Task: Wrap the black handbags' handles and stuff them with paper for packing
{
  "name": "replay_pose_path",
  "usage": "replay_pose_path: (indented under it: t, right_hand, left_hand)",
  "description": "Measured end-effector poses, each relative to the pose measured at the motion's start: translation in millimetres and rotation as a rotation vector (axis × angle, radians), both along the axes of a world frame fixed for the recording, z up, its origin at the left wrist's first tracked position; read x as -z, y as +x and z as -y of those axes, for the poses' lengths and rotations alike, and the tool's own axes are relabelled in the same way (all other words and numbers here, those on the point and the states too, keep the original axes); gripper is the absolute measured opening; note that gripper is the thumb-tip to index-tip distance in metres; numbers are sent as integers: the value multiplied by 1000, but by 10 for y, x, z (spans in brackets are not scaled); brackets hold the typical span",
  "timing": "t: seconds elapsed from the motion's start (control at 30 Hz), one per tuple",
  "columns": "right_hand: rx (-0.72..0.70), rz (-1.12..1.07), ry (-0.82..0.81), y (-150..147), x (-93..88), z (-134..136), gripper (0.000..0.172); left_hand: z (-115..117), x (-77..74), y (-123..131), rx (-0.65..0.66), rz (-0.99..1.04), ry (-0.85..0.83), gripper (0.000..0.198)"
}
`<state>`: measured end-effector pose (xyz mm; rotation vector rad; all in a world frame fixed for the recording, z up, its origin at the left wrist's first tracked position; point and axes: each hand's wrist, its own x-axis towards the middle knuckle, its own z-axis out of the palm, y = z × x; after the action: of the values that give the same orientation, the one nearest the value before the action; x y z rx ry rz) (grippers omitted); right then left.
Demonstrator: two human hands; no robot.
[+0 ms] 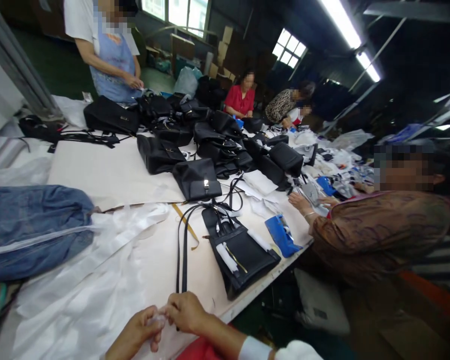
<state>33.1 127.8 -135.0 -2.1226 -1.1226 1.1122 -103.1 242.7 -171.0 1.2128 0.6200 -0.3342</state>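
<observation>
My left hand (139, 331) is closed at the table's front edge, with a small pale, see-through piece (159, 318) at its fingertips. Right beside it, my right hand (185, 312) is closed too, its fingertips meeting those of the left. What the right fingers hold is hidden. Two thin black straps (184, 250) run down to the right hand; whether it grips them I cannot tell. They come from a black bag (243, 257) lying on the table to the right, with white wrapping on its trim and a gold zip.
Black bags (197, 180) crowd the table's middle and back. White sheeting (97, 280) and a denim bundle (33, 232) lie left. A blue packet (282, 236) sits near the right edge. A co-worker (378, 235) works close on the right; several others stand or sit farther back.
</observation>
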Motion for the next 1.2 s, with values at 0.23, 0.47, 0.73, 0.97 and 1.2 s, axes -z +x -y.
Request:
replay_pose_path:
  t: [0.23,0.47,0.73,0.97,1.2]
  right_hand:
    - [-58,-97,14,-111,86,18,14]
    - [-175,105,-132,5,116,-77,37]
    - [78,223,-304,151,281,-164,28]
    - [274,-273,-69,218,82,-169,29]
    - [685,-765,219,218,-37,-238,37]
  left_hand:
    - [-29,-281,-103,-141,23,-20,34]
    - [12,-105,-233,-269,-48,1,24]
    - [-15,-3,-299,-409,-65,10,27]
    - [-47,22,-299,-470,-25,-39,24]
    - [-26,8,-223,-468,-5,-67,25]
